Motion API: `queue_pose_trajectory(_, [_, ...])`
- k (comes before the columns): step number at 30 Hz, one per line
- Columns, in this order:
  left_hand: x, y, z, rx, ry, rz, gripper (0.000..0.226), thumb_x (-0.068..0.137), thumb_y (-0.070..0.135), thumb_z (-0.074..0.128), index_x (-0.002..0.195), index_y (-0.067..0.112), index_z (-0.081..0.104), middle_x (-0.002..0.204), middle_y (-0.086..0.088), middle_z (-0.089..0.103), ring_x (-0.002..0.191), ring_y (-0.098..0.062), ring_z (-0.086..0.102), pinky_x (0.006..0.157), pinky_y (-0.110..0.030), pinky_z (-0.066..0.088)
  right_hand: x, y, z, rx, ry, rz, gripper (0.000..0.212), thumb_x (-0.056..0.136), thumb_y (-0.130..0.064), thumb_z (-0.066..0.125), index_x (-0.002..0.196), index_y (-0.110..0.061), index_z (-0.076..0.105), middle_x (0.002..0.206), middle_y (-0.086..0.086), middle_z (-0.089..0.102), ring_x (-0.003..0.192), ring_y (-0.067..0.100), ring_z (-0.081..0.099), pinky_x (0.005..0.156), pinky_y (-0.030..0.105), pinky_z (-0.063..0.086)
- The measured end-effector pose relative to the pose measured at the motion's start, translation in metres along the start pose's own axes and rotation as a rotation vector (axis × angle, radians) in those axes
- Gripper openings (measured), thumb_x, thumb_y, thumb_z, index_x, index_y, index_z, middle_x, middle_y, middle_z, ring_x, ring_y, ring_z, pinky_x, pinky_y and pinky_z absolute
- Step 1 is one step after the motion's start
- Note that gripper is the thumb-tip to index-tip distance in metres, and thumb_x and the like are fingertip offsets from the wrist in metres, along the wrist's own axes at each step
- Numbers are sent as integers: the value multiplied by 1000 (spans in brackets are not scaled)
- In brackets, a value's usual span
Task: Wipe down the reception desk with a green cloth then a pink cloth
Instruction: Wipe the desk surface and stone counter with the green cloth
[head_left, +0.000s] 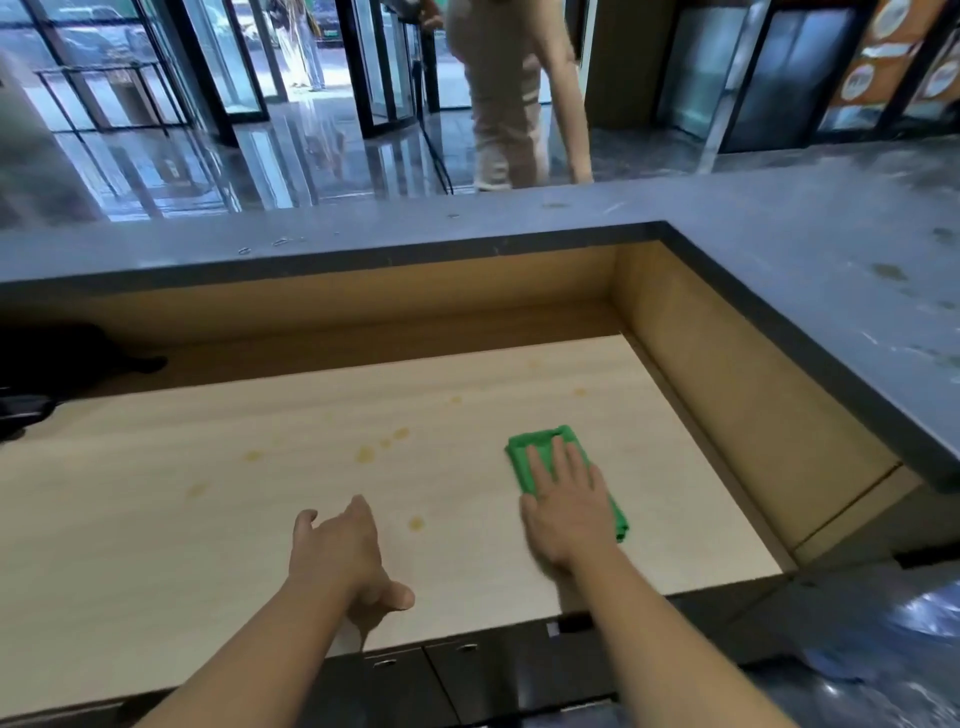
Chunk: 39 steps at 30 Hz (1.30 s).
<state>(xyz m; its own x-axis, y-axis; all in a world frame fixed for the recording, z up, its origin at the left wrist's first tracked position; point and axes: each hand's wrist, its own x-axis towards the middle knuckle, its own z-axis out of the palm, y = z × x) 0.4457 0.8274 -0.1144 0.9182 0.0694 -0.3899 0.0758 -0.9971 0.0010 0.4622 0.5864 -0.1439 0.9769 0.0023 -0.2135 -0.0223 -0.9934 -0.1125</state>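
A folded green cloth lies on the light wooden desk surface, toward its right side. My right hand presses flat on the cloth with straight fingers, covering most of it. My left hand hovers over the middle of the desk near its front edge, fingers loosely spread, holding nothing. Several yellowish stains dot the wood between and beyond the hands. No pink cloth is in view.
A raised dark stone counter wraps the desk at the back and right, with spots on it. Black objects sit at the far left. Drawers lie below the front edge. A person stands beyond the counter.
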Motion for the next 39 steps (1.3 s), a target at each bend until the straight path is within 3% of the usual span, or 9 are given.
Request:
queue_pose_trajectory(4, [-4,-3,-1,-3,18,12,96,48,73,71,119,19,35,85,13,62,93,-12,62,110,-39,15,1,60,-10,24,6,219,62,103,-42,17,155,-23,-12,162,10,-16,149,26,-13,121,44,-1])
queue_pose_trajectory(8, [-4,-6,0,0,42,20,92,46,77,70,112,23,35,80,14,60,89,-13,60,107,-39,19,-5,38,-3,75,34,323,63,103,-44,14,155,-21,-13,160,13,-18,149,29,-14,121,46,-2])
queue_pose_trajectory(12, [-5,-7,3,-24,60,23,90,47,76,71,111,24,35,84,13,59,92,-15,59,105,-39,20,-27,-43,16,48,86,179,63,102,-45,11,153,-19,-17,158,17,-21,147,34,-17,120,50,-5])
queue_pose_trajectory(15, [-4,-10,5,-3,77,22,106,46,78,71,126,19,33,94,10,62,103,-15,60,106,-38,20,-32,-95,28,26,27,-58,62,103,-43,14,153,-22,-17,157,13,-24,146,31,-22,118,49,-12])
queue_pose_trajectory(19, [1,-10,4,-12,71,14,106,43,77,74,122,20,34,97,10,62,107,-16,59,106,-39,19,-13,-77,24,-55,-3,-249,61,103,-42,18,155,-28,-10,160,7,-22,148,25,-20,118,44,-12])
queue_pose_trajectory(22, [-1,-7,1,-21,47,14,91,42,76,75,105,24,34,92,11,61,100,-17,60,104,-41,20,0,-18,13,-30,27,-119,61,102,-43,18,155,-29,-9,161,5,-18,149,22,-16,120,43,-7])
queue_pose_trajectory(27, [-2,-8,3,-16,49,20,86,41,75,75,98,25,35,89,12,57,92,-17,58,101,-40,22,1,83,-2,-15,38,224,61,103,-43,16,155,-24,-10,162,9,-14,150,24,-12,121,43,0])
queue_pose_trajectory(32, [-4,-11,3,-59,34,39,87,44,74,75,102,24,34,88,12,56,89,-16,55,102,-40,23,-13,67,7,46,37,408,63,103,-42,15,155,-20,-12,161,12,-17,149,27,-14,121,45,-4])
queue_pose_trajectory(39, [-9,-18,0,-177,46,57,120,48,68,75,142,18,19,98,13,55,101,-14,55,105,-41,22,-29,-76,27,-29,-12,-25,65,103,-41,18,152,-20,-18,158,13,-26,146,30,-24,118,49,-13])
